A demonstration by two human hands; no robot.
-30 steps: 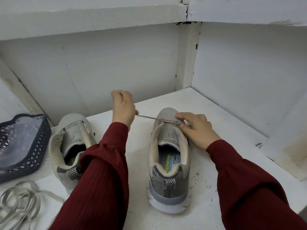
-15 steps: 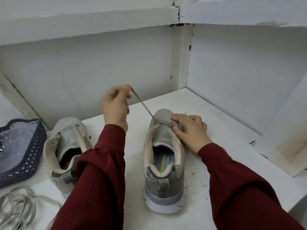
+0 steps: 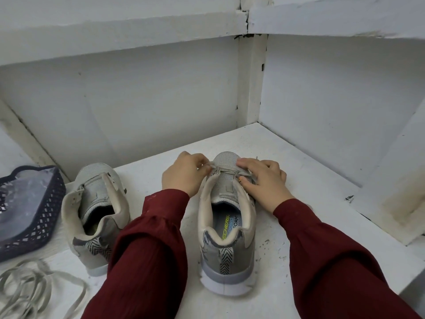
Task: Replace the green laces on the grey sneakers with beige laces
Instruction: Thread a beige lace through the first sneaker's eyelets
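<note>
My left hand (image 3: 181, 178) at frame centre, grip pinching the beige lace (image 3: 224, 171), my right hand (image 3: 266, 183) beside it, grip curled on the grey sneaker (image 3: 226, 261)

The grey mesh sneaker with the white sole (image 3: 226, 268) has soft netted cloth on top and a smooth, rubbery sole. The other grey mesh sneaker (image 3: 96, 199) looks the same. The flat beige lace (image 3: 226, 174) is matt woven cloth. The dark blue basket (image 3: 46, 215) is hard plastic full of holes, with a shiny, crinkly clear plastic bag (image 3: 20, 199) inside. The white painted shelf (image 3: 299, 203) is rough and chipped. The dark red sleeves (image 3: 149, 261) are ribbed cloth.
</note>
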